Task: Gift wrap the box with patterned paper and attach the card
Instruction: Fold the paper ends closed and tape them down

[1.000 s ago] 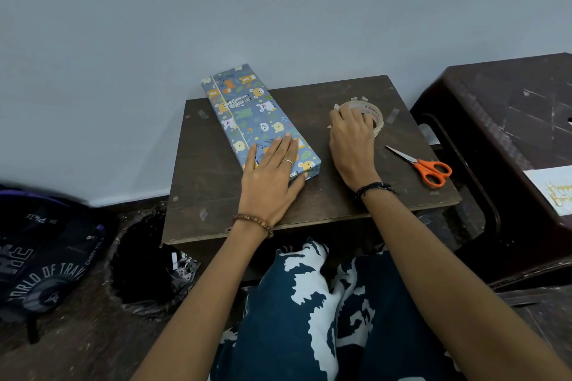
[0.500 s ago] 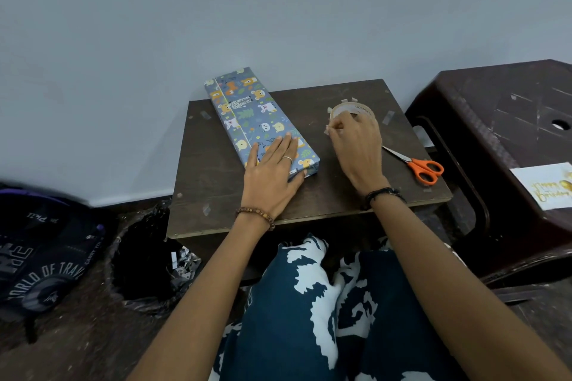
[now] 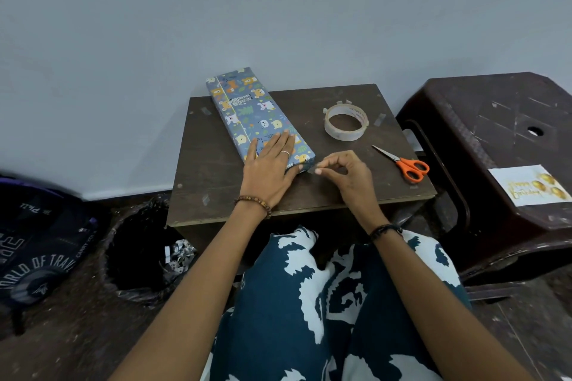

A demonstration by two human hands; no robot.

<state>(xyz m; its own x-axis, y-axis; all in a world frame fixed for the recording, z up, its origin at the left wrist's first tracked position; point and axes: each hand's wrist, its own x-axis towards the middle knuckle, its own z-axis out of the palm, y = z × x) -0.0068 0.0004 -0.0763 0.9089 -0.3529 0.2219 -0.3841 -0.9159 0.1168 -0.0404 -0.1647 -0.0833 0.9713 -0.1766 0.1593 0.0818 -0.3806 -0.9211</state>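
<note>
Change: the right hand (image 3: 346,176) has been pulled off the tape roll (image 3: 346,122) and brought down to the near end of the box (image 3: 260,119); the left hand (image 3: 269,168) hasn't budged.

Box: fully covered in the animal-print paper, laid diagonally on the small brown table (image 3: 216,170), far end hanging past the back edge toward the wall.

Left hand: pressed flat on the box's near end, fingers straight and together, nothing gripped.

Right hand: just right of the box's near corner, thumb and forefinger pinched on what looks like a small piece of tape (image 3: 312,168), other fingers loosely curled. The piece is too small and see-through to be sure of.

Step in hand: probably the end flap being taped shut. Best done if the flap is kept pinned by the flat hand, the tape is laid half on the flap and half on the box side, then rubbed down smooth so no wrinkle is trapped.

Tape roll: right of the box, well apart, flat on the table.

Scissors (image 3: 405,162): further right of the box, near the table's edge, untouched.

Card (image 3: 529,185): way off right of the box on the dark plastic stool (image 3: 495,120), not yet attached.
</note>
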